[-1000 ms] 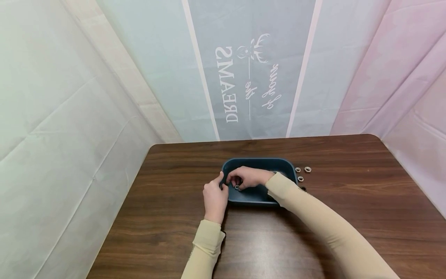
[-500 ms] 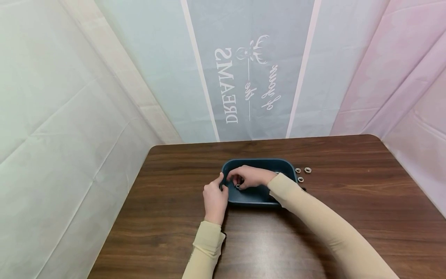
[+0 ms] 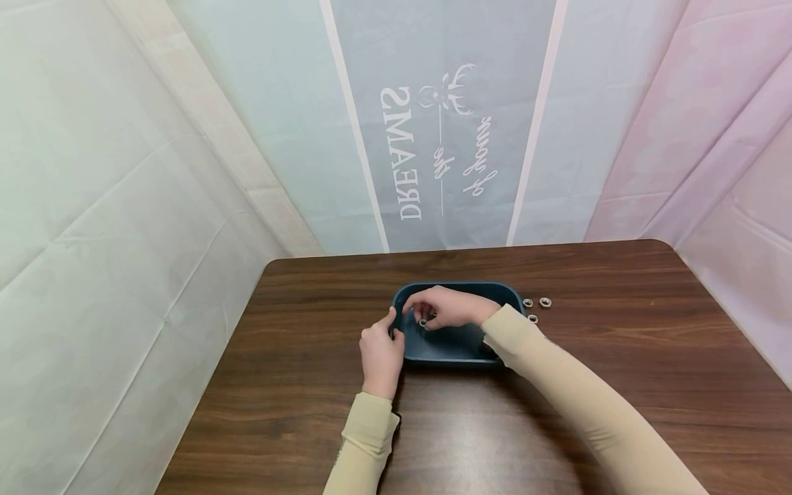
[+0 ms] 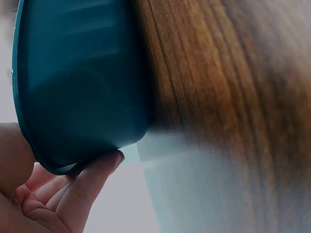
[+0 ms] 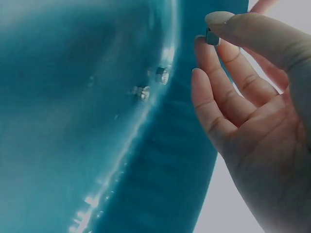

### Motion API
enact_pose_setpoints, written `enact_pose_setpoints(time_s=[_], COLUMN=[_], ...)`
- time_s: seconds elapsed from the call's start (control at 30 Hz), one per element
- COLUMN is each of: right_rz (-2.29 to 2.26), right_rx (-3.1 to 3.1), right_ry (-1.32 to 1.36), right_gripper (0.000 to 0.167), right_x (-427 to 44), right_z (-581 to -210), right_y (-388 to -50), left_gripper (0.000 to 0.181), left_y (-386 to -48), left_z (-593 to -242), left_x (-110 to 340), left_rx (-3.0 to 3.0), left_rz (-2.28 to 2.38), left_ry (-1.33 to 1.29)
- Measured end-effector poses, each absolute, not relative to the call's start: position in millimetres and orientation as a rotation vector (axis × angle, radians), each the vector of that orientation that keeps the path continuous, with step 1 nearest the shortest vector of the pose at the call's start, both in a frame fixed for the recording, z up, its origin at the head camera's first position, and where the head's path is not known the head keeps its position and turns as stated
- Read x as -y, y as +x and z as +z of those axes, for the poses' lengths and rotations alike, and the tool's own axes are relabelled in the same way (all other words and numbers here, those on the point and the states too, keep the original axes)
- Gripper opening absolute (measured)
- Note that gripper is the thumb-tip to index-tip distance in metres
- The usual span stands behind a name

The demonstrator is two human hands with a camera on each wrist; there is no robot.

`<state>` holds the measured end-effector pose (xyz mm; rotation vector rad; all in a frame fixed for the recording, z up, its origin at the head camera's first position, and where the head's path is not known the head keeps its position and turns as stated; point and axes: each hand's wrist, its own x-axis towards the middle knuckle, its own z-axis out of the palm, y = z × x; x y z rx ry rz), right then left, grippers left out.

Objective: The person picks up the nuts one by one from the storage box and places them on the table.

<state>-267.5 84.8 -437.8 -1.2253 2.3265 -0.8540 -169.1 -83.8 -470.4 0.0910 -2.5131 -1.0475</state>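
Ideally, the right hand (image 3: 448, 307), which pinches a small nut (image 5: 212, 38) between thumb and fingertips, should bear evenly on its flat sides so that it does not twist or slip, while the left hand (image 3: 380, 354), clamped on the left end of the blue tray (image 3: 454, 344), braces that end against sliding. The nut is within the tray's outline near that end, its height over the floor hard to tell; close up it looks dark and flat-sided, and from above ring-like.
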Motion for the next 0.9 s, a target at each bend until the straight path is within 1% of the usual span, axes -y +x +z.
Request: enact_pose_setpoints(time_s=[0.47,0.9], right_rz=[-0.926,-1.000], right_rx=[-2.316,-2.348], right_ry=[-1.268,-1.244], right_gripper=[0.043,0.043], right_x=[-93,-117], right_z=[-420,-393], right_y=[-266,-263], left_gripper=[0.039,0.041], left_y=[-170,-168], left_z=[-472,-470], left_x=[84,83], left_rx=[2.516,2.526], left_rz=[-1.034,-1.015], left_ry=[0.092,0.075])
